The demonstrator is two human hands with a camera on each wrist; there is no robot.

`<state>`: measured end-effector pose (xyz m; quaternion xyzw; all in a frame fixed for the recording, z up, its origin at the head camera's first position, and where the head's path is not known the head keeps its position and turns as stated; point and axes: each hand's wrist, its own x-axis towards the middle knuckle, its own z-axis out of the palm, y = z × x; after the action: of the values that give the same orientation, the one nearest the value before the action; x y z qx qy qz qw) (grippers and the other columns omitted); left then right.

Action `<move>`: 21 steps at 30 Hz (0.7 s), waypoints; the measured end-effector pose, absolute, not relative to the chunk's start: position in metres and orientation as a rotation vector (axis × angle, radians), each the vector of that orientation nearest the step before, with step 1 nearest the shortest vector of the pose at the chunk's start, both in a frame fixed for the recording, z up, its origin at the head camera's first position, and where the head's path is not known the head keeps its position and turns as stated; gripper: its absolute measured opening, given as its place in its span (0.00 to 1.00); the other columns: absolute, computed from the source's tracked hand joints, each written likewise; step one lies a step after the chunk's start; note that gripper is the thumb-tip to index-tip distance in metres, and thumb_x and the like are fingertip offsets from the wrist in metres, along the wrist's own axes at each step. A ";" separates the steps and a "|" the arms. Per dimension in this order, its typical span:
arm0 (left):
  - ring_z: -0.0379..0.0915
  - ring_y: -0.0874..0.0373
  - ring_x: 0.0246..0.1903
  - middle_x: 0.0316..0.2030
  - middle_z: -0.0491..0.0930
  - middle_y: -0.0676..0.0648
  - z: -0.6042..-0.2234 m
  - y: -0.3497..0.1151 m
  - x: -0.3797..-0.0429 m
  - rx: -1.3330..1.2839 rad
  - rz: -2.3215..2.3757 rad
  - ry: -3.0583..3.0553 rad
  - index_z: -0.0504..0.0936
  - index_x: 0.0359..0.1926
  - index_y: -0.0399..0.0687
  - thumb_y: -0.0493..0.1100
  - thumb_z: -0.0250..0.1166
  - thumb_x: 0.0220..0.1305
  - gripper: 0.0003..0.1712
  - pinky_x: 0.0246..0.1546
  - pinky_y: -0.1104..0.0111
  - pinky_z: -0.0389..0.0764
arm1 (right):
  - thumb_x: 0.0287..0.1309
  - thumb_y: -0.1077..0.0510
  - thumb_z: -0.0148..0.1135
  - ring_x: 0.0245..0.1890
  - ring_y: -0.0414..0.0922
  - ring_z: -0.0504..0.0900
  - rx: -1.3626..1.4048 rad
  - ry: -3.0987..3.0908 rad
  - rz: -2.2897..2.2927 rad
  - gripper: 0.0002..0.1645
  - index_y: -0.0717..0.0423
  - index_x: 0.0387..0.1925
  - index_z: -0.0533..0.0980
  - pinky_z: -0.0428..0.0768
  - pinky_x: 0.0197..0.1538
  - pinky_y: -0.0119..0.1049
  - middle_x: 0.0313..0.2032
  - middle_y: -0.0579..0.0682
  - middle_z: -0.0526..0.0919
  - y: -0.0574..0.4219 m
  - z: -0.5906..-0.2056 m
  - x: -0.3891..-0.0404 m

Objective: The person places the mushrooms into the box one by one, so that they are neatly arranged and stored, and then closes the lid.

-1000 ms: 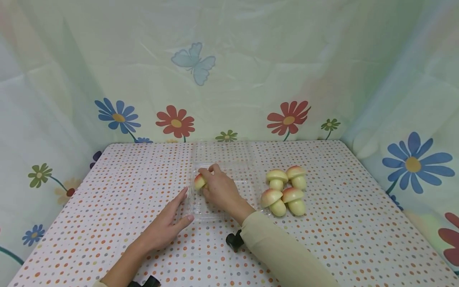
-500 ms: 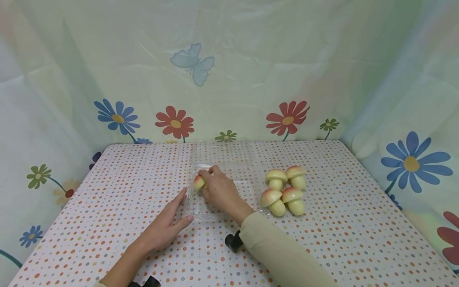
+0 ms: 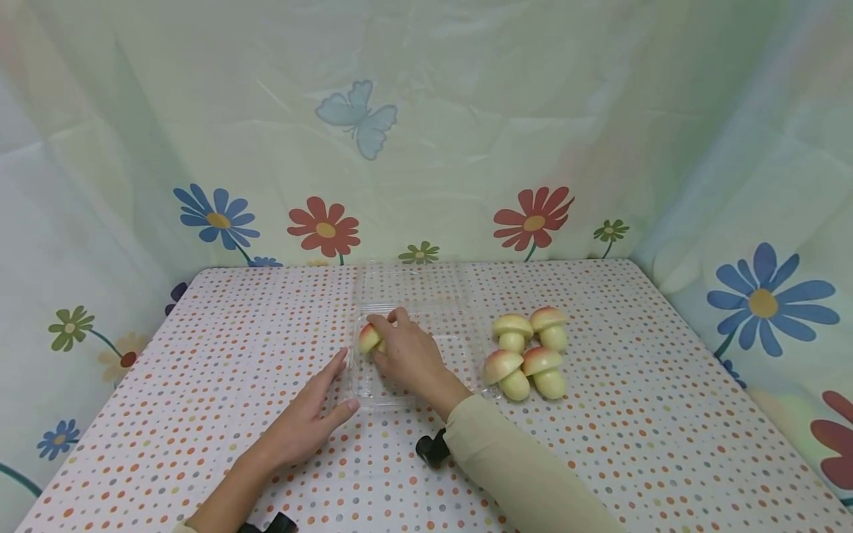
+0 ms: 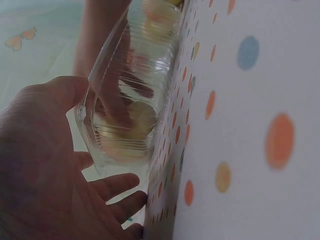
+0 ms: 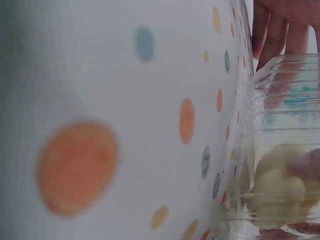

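In the head view a clear plastic box (image 3: 400, 401) lies on the table with its lid (image 3: 413, 283) folded back away from me. My right hand (image 3: 413, 363) reaches down into it and holds a mushroom-shaped piece (image 3: 369, 338) with a reddish-yellow cap at the box's left side. Through the ribbed wall in the left wrist view, the fingers grip this mushroom (image 4: 142, 120) on the box's floor. My left hand (image 3: 303, 426) stands at the box's left edge, fingers extended and thumb apart. In the left wrist view its thumb is at the rim.
Several more mushroom-shaped pieces (image 3: 526, 357) sit grouped on the table to the right of the box. The table has a dotted cloth (image 3: 653, 414). Flowered curtains (image 3: 426, 163) surround its back and sides. A black wrist device (image 3: 433, 448) shows under the right sleeve.
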<state>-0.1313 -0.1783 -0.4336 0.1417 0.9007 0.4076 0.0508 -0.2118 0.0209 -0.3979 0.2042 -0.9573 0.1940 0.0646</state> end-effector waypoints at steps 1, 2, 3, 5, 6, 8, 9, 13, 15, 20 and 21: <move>0.50 0.38 0.79 0.79 0.58 0.37 -0.434 -0.178 -0.131 0.433 1.240 2.744 0.43 0.84 0.55 0.55 0.59 0.77 0.47 0.77 0.37 0.51 | 0.66 0.53 0.68 0.36 0.45 0.80 0.613 -2.889 0.582 0.34 0.43 0.72 0.72 0.79 0.32 0.37 0.60 0.56 0.76 0.021 -0.398 -0.212; 0.50 0.38 0.79 0.79 0.58 0.37 -0.433 -0.178 -0.131 0.435 1.238 2.746 0.43 0.84 0.55 0.55 0.59 0.77 0.47 0.77 0.37 0.51 | 0.65 0.53 0.69 0.38 0.46 0.81 0.608 -2.887 0.585 0.35 0.43 0.72 0.71 0.80 0.33 0.38 0.60 0.57 0.76 0.021 -0.398 -0.212; 0.50 0.38 0.79 0.79 0.58 0.37 -0.433 -0.178 -0.131 0.437 1.238 2.747 0.43 0.84 0.54 0.55 0.59 0.77 0.47 0.77 0.37 0.51 | 0.65 0.52 0.69 0.40 0.47 0.81 0.603 -2.884 0.588 0.36 0.43 0.73 0.71 0.81 0.34 0.39 0.61 0.57 0.76 0.021 -0.398 -0.211; 0.50 0.38 0.79 0.79 0.58 0.37 -0.433 -0.178 -0.131 0.439 1.236 2.749 0.43 0.84 0.54 0.55 0.59 0.77 0.47 0.77 0.37 0.51 | 0.65 0.51 0.70 0.45 0.49 0.81 0.590 -2.877 0.597 0.37 0.43 0.73 0.70 0.83 0.37 0.42 0.62 0.57 0.75 0.022 -0.398 -0.211; 0.50 0.38 0.79 0.79 0.58 0.37 -0.433 -0.178 -0.131 0.438 1.234 2.749 0.43 0.84 0.54 0.56 0.59 0.77 0.47 0.77 0.37 0.51 | 0.64 0.51 0.70 0.47 0.50 0.81 0.586 -2.875 0.600 0.37 0.43 0.73 0.70 0.83 0.38 0.43 0.62 0.57 0.75 0.022 -0.398 -0.211; 0.50 0.38 0.79 0.79 0.58 0.37 -0.433 -0.178 -0.131 0.437 1.230 2.751 0.43 0.84 0.55 0.56 0.59 0.77 0.47 0.77 0.37 0.51 | 0.64 0.51 0.70 0.51 0.52 0.80 0.578 -2.875 0.617 0.38 0.43 0.74 0.69 0.84 0.40 0.45 0.64 0.57 0.74 0.023 -0.397 -0.211; 0.50 0.38 0.79 0.79 0.58 0.37 -0.433 -0.178 -0.131 0.438 1.230 2.752 0.43 0.84 0.55 0.56 0.59 0.77 0.47 0.77 0.37 0.51 | 0.64 0.51 0.70 0.52 0.53 0.80 0.578 -2.874 0.622 0.38 0.43 0.74 0.69 0.85 0.40 0.46 0.64 0.57 0.74 0.024 -0.396 -0.211; 0.50 0.38 0.79 0.79 0.58 0.37 -0.433 -0.178 -0.131 0.441 1.232 2.755 0.43 0.84 0.55 0.56 0.59 0.77 0.47 0.77 0.37 0.51 | 0.64 0.52 0.71 0.55 0.55 0.80 0.580 -2.888 0.637 0.39 0.43 0.74 0.69 0.86 0.41 0.48 0.66 0.58 0.73 0.024 -0.393 -0.210; 0.50 0.38 0.79 0.79 0.57 0.37 -0.433 -0.178 -0.131 0.442 1.238 2.753 0.43 0.84 0.55 0.56 0.59 0.77 0.47 0.77 0.37 0.51 | 0.63 0.52 0.71 0.56 0.56 0.80 0.586 -2.893 0.639 0.40 0.44 0.75 0.68 0.86 0.42 0.49 0.67 0.59 0.72 0.024 -0.392 -0.209; 0.50 0.37 0.79 0.79 0.57 0.36 -0.433 -0.178 -0.131 0.433 1.245 2.745 0.43 0.84 0.55 0.55 0.59 0.77 0.47 0.77 0.36 0.51 | 0.62 0.53 0.72 0.60 0.59 0.79 0.606 -2.897 0.669 0.42 0.44 0.75 0.67 0.87 0.46 0.50 0.69 0.60 0.70 0.026 -0.388 -0.207; 0.50 0.37 0.79 0.79 0.57 0.36 -0.433 -0.178 -0.131 0.432 1.244 2.745 0.43 0.84 0.55 0.55 0.59 0.77 0.47 0.77 0.36 0.51 | 0.62 0.53 0.72 0.60 0.59 0.78 0.610 -2.894 0.678 0.43 0.44 0.76 0.67 0.87 0.47 0.50 0.69 0.61 0.70 0.027 -0.388 -0.206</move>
<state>-0.1310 -0.1778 -0.4330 0.1417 0.9006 0.4081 0.0484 -0.2063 0.0270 -0.3876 0.2008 -0.9524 0.2231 0.0538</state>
